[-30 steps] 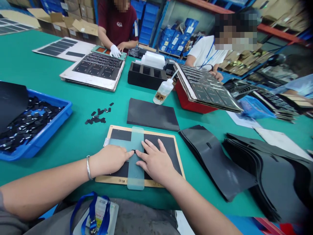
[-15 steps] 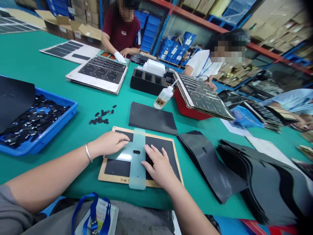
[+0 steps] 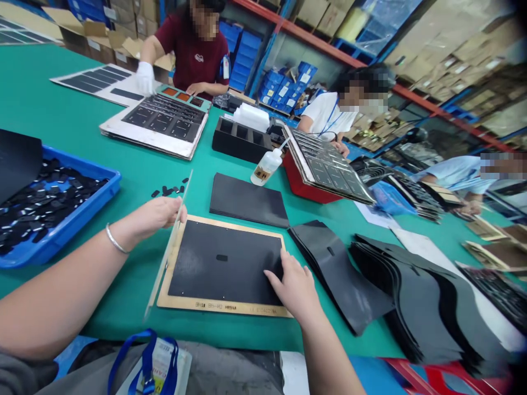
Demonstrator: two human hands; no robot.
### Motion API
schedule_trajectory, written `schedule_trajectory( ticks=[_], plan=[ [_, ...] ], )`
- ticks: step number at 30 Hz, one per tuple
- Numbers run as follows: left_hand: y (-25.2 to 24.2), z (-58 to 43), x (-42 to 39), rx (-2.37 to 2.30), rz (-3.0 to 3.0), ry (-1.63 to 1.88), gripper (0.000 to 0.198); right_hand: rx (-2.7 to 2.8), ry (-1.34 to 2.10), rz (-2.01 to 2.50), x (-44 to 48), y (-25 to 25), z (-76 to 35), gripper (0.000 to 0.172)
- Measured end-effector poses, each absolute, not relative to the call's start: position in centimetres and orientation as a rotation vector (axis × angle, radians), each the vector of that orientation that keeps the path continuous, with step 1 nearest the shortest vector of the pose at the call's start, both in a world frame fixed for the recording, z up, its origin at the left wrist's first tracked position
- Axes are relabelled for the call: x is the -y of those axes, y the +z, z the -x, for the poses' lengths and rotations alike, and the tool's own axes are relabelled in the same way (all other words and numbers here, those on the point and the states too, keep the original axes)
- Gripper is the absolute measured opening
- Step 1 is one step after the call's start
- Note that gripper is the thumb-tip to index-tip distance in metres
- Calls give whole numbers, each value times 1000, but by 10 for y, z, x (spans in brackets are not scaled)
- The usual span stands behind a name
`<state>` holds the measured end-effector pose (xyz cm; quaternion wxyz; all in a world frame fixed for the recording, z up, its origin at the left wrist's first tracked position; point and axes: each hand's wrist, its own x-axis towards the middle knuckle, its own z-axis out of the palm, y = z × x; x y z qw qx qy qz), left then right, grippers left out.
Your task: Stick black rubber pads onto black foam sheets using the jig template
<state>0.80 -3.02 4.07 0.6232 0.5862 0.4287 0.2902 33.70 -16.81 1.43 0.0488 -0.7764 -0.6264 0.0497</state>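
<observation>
A wooden jig board (image 3: 181,300) lies in front of me on the green table (image 3: 135,181), with a black sheet (image 3: 209,274) on it that has a small dark piece (image 3: 221,257) stuck near its middle. My left hand (image 3: 158,213) is closed on a translucent plastic template (image 3: 168,249), lifted up on edge along the board's left side. My right hand (image 3: 290,285) rests on the sheet's right edge, fingers spread on it.
A blue bin (image 3: 66,230) of small black pieces stands at left, loose pieces (image 3: 168,190) beyond the board. Black sheets (image 3: 247,200) lie behind and fanned at right (image 3: 411,296). A glue bottle (image 3: 263,167), black tray (image 3: 241,140) and red box (image 3: 304,184) are farther back. Other people work across the table.
My left hand has swung the translucent template up off the black sheet to the left edge. My right hand slid to the sheet's right edge. The small dark piece stays on the sheet.
</observation>
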Motion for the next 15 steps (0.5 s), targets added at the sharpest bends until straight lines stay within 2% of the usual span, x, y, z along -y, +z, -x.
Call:
schedule_trajectory(
  ticks=[2,7,12,15],
  plan=[
    [42,-4,29,-943,-1303,626,38,1881,155,2484,171,1,-343,64],
    [43,-5,33,-949,-1291,609,34,1828,134,2439,178,-6,-336,62],
    [42,-5,35,-915,-1318,602,33,1594,224,2171,181,-9,-334,54],
    [41,-5,34,-896,-1294,597,31,1336,299,2028,175,-12,-342,58]
  ],
)
